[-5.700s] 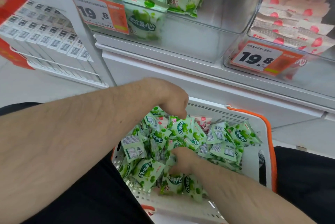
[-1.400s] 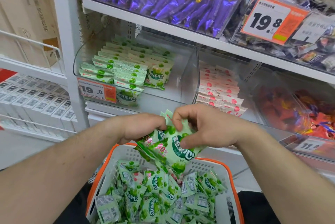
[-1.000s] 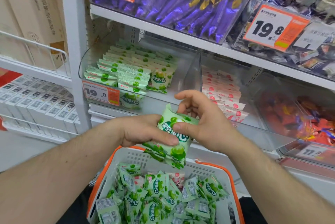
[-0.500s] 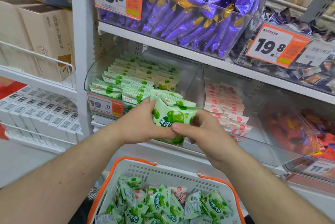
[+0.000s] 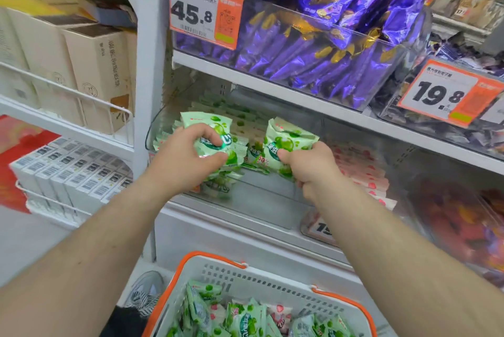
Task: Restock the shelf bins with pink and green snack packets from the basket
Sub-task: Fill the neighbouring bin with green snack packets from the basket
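My left hand (image 5: 182,158) grips a bunch of green snack packets (image 5: 211,129) in front of the clear shelf bin (image 5: 261,189) that holds rows of green packets. My right hand (image 5: 311,166) grips a second bunch of green packets (image 5: 286,140) just to the right, over the same bin. The neighbouring bin to the right holds pink packets (image 5: 362,170). Below, the white basket with an orange rim (image 5: 207,260) holds several green packets (image 5: 245,320) and a few pink ones (image 5: 279,312).
A bin of purple foil bags (image 5: 313,44) with a 45.8 price tag (image 5: 204,14) sits on the shelf above. A 19.8 tag (image 5: 447,93) hangs at the right. Beige boxes (image 5: 81,69) and white boxes (image 5: 68,173) fill the left shelving. A bin of red sweets (image 5: 463,222) lies at the lower right.
The single bunch of green packets that both hands held together is split into two. Both hands have risen from the basket and moved apart, up to the green bin's opening.
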Tool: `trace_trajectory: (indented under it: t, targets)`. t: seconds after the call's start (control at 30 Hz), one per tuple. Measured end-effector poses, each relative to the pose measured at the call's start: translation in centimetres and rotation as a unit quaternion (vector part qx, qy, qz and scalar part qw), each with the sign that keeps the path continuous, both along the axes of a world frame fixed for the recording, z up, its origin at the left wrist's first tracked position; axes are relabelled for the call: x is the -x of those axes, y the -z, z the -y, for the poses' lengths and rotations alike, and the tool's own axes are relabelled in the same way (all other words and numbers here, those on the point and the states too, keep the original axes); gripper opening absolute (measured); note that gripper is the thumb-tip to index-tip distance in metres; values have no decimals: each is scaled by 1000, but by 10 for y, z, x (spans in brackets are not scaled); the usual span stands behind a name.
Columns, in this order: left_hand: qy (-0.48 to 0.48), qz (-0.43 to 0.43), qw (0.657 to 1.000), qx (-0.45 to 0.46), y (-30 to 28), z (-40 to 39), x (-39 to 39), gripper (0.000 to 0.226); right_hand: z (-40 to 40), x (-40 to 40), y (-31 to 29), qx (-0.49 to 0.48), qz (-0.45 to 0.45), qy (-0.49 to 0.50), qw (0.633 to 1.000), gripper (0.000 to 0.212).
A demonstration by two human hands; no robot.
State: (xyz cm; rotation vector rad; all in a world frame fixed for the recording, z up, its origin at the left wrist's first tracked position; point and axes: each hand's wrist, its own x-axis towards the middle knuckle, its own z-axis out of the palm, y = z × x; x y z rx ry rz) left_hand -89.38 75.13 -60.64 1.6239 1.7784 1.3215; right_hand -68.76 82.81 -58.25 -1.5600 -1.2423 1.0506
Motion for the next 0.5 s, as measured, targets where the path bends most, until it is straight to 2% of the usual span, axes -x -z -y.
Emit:
trace_trajectory:
  t: [0.1, 0.2, 0.27, 0.33, 0.37, 0.4, 0.47, 0.5]
  targets:
    - [22, 9, 1000, -16, -2, 1, -5, 26, -40, 14, 29, 75, 14, 3, 997, 41]
    - [24, 53, 998, -31, -5, 2, -1, 23, -67, 19, 55, 152, 77, -27, 985, 40]
    - [26, 72, 996, -38, -9, 4, 3, 21, -103, 16, 88, 166, 86, -42, 981, 52]
    - [35, 73, 996, -35, -10, 6, 5, 20, -145, 9, 129, 147, 119, -51, 981, 81]
    - [39, 71, 996, -32, -10, 5, 7, 19, -150, 12, 130, 149, 127, -55, 979, 86]
    - [41, 72, 996, -25, -9, 4, 8, 19, -139, 19, 118, 145, 114, -59, 981, 76]
    - [42, 79, 996, -10, -8, 2, 9, 18, -107, 35, 86, 136, 107, -78, 982, 33]
    - [42, 77, 996, -4, -8, 1, 8, 18, -97, 39, 74, 136, 114, -97, 979, 21]
